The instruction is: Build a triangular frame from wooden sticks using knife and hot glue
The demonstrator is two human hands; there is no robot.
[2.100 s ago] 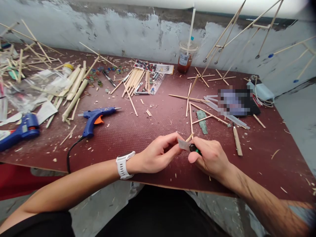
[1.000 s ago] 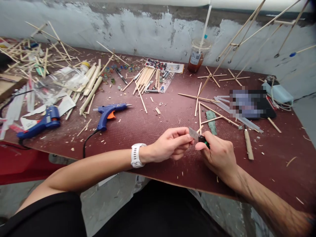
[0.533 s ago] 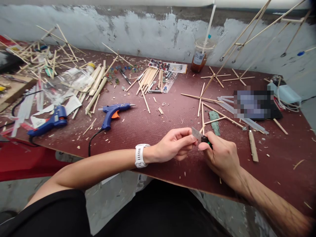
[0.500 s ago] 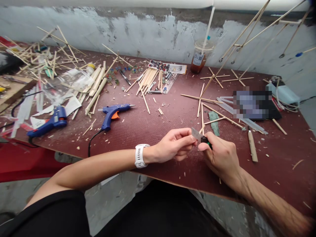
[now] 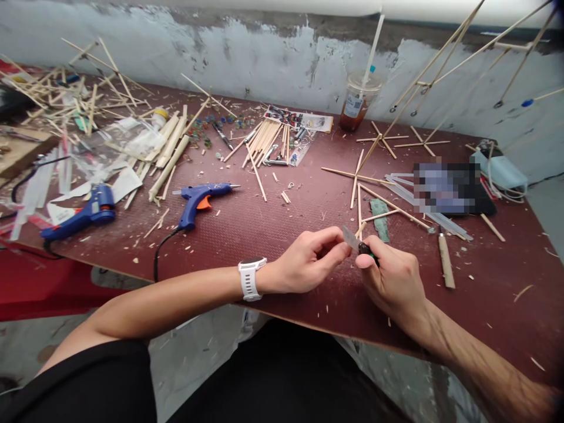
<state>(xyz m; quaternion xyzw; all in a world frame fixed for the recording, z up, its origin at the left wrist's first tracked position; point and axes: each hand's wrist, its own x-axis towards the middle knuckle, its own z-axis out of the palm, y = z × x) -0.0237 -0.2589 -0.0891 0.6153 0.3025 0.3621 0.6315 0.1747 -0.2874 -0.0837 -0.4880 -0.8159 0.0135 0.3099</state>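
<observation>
Since the frame half a second earlier, both hands have stayed at the near edge of the bench, and the left fingers have shifted slightly along the blade; the view has drifted a little to the right.

The utility knife sits between the two hands, just above the bench surface near its front edge. The right hand is clamped around the knife's dark handle, with a green part showing under the thumb. The grey blade points up and to the left. The left hand is closed in a pinch, thumb and forefinger tips touching the blade. Whether a small piece is held between those fingers cannot be told. A white wristwatch is on the left wrist.

Just beyond the knife, thin bamboo sticks lie crossed on the bench, with a green strip beside them. A wooden-handled tool lies to the right of the right hand. A blue glue gun lies to the left of the hands, well apart, its black cable running over the front edge. A second blue glue gun lies farther left. A bundle of sticks and a plastic drink cup with a straw stand toward the wall.
</observation>
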